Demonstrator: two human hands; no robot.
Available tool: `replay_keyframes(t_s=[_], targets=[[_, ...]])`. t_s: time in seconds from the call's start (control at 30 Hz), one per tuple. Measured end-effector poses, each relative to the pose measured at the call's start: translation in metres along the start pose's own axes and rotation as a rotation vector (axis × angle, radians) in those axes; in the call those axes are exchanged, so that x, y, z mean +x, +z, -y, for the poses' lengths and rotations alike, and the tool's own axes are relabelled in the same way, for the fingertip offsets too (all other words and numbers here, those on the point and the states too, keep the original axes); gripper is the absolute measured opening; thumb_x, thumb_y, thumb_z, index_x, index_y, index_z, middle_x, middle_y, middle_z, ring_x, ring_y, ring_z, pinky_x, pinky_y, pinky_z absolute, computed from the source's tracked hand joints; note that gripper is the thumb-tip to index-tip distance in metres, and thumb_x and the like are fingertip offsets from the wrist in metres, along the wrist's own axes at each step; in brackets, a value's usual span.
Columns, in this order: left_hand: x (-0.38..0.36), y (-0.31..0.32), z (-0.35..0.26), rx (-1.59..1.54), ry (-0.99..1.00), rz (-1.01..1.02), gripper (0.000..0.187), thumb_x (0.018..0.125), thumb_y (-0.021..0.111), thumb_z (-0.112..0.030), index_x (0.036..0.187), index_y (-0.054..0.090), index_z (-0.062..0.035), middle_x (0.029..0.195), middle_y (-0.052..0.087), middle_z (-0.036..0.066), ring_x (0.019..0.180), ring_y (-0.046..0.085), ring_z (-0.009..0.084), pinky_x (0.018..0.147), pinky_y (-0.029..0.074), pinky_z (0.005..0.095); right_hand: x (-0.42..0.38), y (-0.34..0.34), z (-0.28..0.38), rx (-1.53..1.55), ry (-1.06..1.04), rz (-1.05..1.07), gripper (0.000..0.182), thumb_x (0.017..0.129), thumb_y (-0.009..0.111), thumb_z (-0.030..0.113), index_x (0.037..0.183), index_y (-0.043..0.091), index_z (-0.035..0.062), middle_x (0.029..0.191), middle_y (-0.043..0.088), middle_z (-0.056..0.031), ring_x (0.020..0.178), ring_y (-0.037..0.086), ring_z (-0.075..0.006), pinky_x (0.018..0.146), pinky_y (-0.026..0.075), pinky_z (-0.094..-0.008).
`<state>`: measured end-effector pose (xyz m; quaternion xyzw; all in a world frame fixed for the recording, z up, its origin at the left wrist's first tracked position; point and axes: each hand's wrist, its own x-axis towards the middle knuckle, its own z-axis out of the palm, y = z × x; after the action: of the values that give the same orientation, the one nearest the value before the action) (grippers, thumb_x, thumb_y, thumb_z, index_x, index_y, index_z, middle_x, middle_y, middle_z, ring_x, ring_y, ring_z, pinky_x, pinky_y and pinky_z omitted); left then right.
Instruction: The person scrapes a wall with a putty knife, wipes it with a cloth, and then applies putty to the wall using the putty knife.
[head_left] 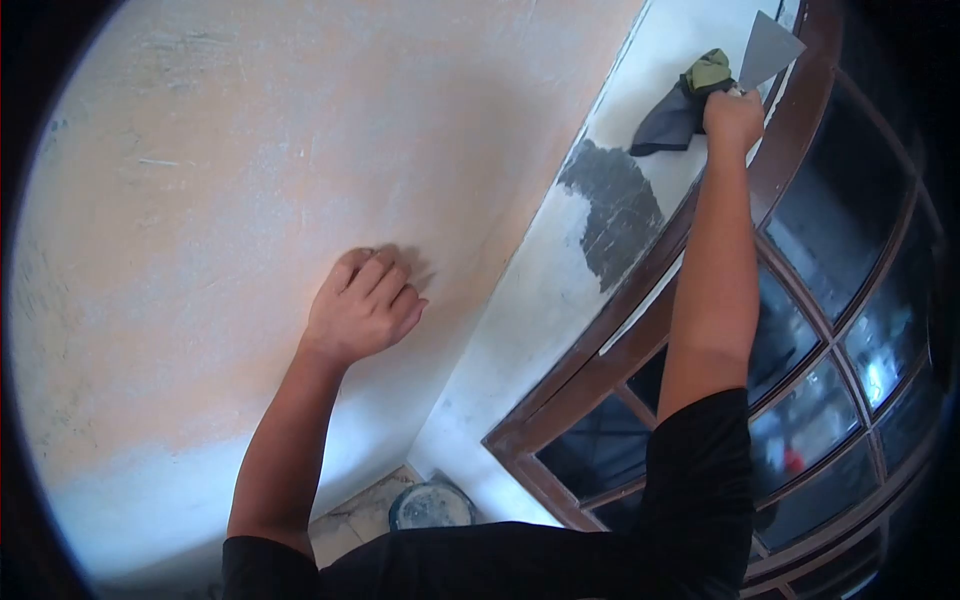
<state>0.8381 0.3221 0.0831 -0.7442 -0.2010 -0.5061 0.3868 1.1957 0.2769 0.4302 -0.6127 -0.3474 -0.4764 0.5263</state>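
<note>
The flat grey scraper with a flaring metal blade (770,50) is gripped in the right hand (735,118) beside the brown wooden frame (803,110), its long axis slanting blade-first toward the upper right. The fist hides most of the handle (a dark grey and olive cloth (670,118) bunches alongside). The left hand (365,305) curls near the peach-and-white plastered wall (250,200); whether it holds anything, I cannot tell. The round dark bucket (394,510), partly covered by the black shirt (480,560), contains something pale grey, hard to make out.
</note>
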Motion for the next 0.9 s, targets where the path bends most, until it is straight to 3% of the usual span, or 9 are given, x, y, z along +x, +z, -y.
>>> replay_keyframes(t_s=[0.1,0.27,0.43,0.5,0.57,0.63,0.67,0.83,0.9], targets=[[0.0,-0.001,0.001,-0.016,0.018,-0.009,0.021,0.078,0.077,-0.031,0.073,0.065,-0.0149,0.094,0.065,0.001,0.101,0.061,0.0198,0.095,0.044,0.0399,-0.079,-0.004,-0.025,-0.004,0.016,-0.076,0.032,0.08,0.062,0.014,0.105,0.063,-0.0044,0.109,0.068,-0.0304,0.104,0.064,-0.0483,0.092,0.05,-0.0508],[-0.001,-0.003,0.002,-0.076,0.026,0.047,0.023,0.078,0.077,-0.037,0.08,0.067,-0.0165,0.097,0.065,0.0,0.103,0.061,0.0189,0.096,0.044,0.0408,-0.269,-0.015,-0.066,0.223,0.181,0.326,0.017,0.084,0.064,0.011,0.091,0.063,-0.0039,0.092,0.068,-0.0268,0.091,0.066,-0.0456,0.079,0.05,-0.0502],[-0.012,-0.01,0.0,-0.26,0.043,0.086,0.031,0.077,0.079,-0.042,0.092,0.07,-0.0171,0.102,0.066,0.001,0.106,0.06,0.0202,0.096,0.044,0.0421,-0.437,-0.082,-0.049,0.466,0.528,0.562,0.017,0.087,0.065,0.007,0.103,0.063,0.0001,0.092,0.07,-0.022,0.094,0.069,-0.0371,0.082,0.051,-0.0438],[-0.027,-0.027,-0.024,-0.484,-0.154,0.187,0.048,0.074,0.081,-0.047,0.109,0.07,-0.0171,0.103,0.068,0.002,0.103,0.061,0.0236,0.094,0.043,0.0409,-0.454,-0.14,-0.003,0.466,0.724,0.742,0.018,0.085,0.06,0.0,0.103,0.063,0.0023,0.089,0.067,-0.0129,0.088,0.066,-0.0257,0.081,0.05,-0.0387],[-0.061,-0.045,-0.06,-0.797,-0.286,0.37,0.067,0.073,0.082,-0.048,0.129,0.063,-0.0164,0.103,0.071,0.008,0.099,0.066,0.0298,0.089,0.046,0.042,-0.502,-0.157,-0.005,0.645,0.478,0.849,0.023,0.082,0.059,-0.006,0.102,0.063,0.0048,0.087,0.065,-0.0065,0.085,0.062,-0.0152,0.075,0.05,-0.0342],[-0.109,-0.068,-0.078,-0.991,-0.38,0.864,0.067,0.077,0.081,-0.041,0.134,0.059,-0.0148,0.098,0.072,0.013,0.089,0.069,0.0343,0.081,0.05,0.0433,-0.517,-0.18,0.008,0.846,0.576,1.211,0.024,0.083,0.069,-0.001,0.105,0.061,0.0044,0.095,0.065,-0.0062,0.09,0.062,-0.016,0.081,0.05,-0.0323],[-0.137,-0.079,-0.083,-1.103,-0.491,0.779,0.061,0.08,0.08,-0.035,0.133,0.059,-0.0135,0.096,0.072,0.016,0.086,0.07,0.0353,0.08,0.052,0.0427,-0.537,-0.181,0.003,0.983,0.683,1.317,0.025,0.085,0.07,0.001,0.109,0.064,0.0033,0.097,0.069,-0.0065,0.089,0.065,-0.0147,0.08,0.052,-0.0307],[-0.262,-0.178,-0.077,-1.26,-1.134,0.545,0.035,0.092,0.065,-0.007,0.127,0.062,-0.0039,0.102,0.073,0.011,0.095,0.071,0.0191,0.082,0.055,0.0344,-0.519,-0.211,0.062,0.819,0.075,1.75,0.038,0.091,0.07,0.009,0.127,0.061,0.0001,0.109,0.072,-0.0136,0.101,0.068,-0.0188,0.087,0.053,-0.0331],[-0.32,-0.222,-0.074,-1.205,-1.444,0.44,0.031,0.095,0.06,-0.007,0.126,0.061,0.0003,0.104,0.071,0.008,0.096,0.066,0.0143,0.082,0.054,0.0328,-0.536,-0.22,0.093,1.068,0.212,1.874,0.057,0.092,0.067,0.014,0.143,0.047,0.0008,0.128,0.064,-0.0218,0.117,0.063,-0.0337,0.095,0.051,-0.0412]])
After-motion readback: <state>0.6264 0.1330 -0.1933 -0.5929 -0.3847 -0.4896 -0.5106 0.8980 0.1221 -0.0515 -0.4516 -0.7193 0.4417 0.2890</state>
